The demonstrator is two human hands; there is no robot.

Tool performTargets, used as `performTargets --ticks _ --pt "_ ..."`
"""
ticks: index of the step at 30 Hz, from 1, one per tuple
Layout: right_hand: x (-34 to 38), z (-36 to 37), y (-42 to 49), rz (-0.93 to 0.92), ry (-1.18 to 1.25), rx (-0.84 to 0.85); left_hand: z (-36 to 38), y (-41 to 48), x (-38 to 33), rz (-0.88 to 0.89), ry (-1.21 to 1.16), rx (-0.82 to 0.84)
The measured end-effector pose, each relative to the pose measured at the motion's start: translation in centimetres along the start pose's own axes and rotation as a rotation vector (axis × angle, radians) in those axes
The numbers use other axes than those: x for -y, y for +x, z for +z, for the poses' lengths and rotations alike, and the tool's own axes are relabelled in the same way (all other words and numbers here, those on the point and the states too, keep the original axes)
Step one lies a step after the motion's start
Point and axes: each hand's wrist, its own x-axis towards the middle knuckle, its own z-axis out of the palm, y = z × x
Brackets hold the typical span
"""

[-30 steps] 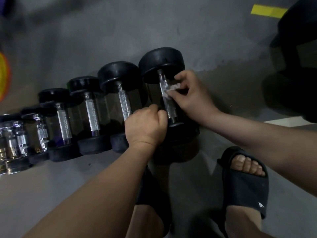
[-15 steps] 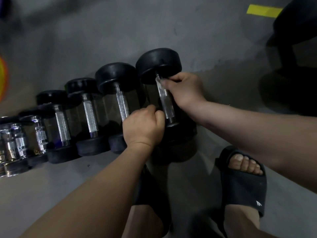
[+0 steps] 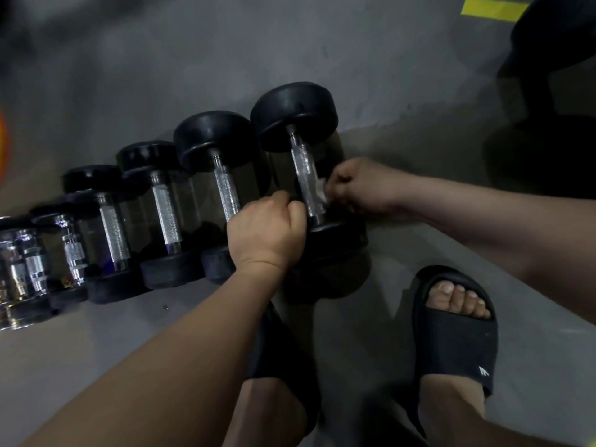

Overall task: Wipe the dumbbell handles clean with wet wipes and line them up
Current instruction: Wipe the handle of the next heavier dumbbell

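A row of dumbbells lies on the grey floor point(image 3: 322, 43), running from 9 o'clock up to the middle of the view, growing in size from small chrome ones point(image 3: 35, 262) at the 9 o'clock edge to black-headed ones. The largest dumbbell point(image 3: 293, 116) ends the row at the centre, its knurled handle point(image 3: 303, 169) pointing from 12 toward 6 o'clock and its far head toward 12.

The right hand point(image 3: 358, 187) comes in from 3 o'clock, fingers curled, pinching a white wet wipe point(image 3: 321, 191) against the 3 o'clock side of that handle, near its lower end. The left hand point(image 3: 264, 230) comes up from 7 o'clock, curled like a fist, lying between this handle and that of the next dumbbell point(image 3: 213, 137), its knuckles touching the largest one's handle. Whether it grips anything I cannot tell. The two hands sit on either side of the handle, apart.

A foot in a black slide point(image 3: 458, 343) stands at 4 o'clock; a second slide point(image 3: 283, 356) at 6 o'clock is partly hidden under the left forearm. A yellow floor marking point(image 3: 493, 9) shows at 1 o'clock, beside a dark bulky shape point(image 3: 554, 91) at 2 o'clock.
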Motion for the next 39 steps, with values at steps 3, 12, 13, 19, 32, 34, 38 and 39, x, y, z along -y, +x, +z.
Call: performTargets --ticks 3,12,13,19,32,34,38,39 --pt "0.0 -0.4 -1.0 -0.03 -0.306 0.011 0.1 0.0 0.1 0.0 -0.015 -0.011" --pt "0.4 1.2 -1.8 -0.144 -0.374 -0.156 0.0 -0.1 0.1 0.001 -0.015 -0.027" --pt "0.3 1.3 -1.9 -0.15 -0.387 -0.16 0.0 -0.1 0.1 0.004 -0.013 -0.03" --pt "2.8 1.5 2.2 -0.136 -0.129 -0.478 -0.1 -0.1 0.0 0.004 -0.01 -0.029" --pt "1.3 2.3 -0.2 -0.482 -0.37 -0.471 -0.7 -0.3 0.8 -0.023 -0.181 -0.042" --pt "1.6 2.2 0.2 -0.58 -0.438 -0.476 -1.2 -0.5 1.5 0.02 -0.179 -0.096" --pt "0.8 2.1 -0.3 -0.715 -0.509 -0.402 -1.1 -0.9 4.0 0.078 -0.015 -0.101" --pt "0.8 1.8 -0.1 -0.743 -0.531 -0.391 -0.7 -1.1 4.5 0.076 0.003 -0.102"
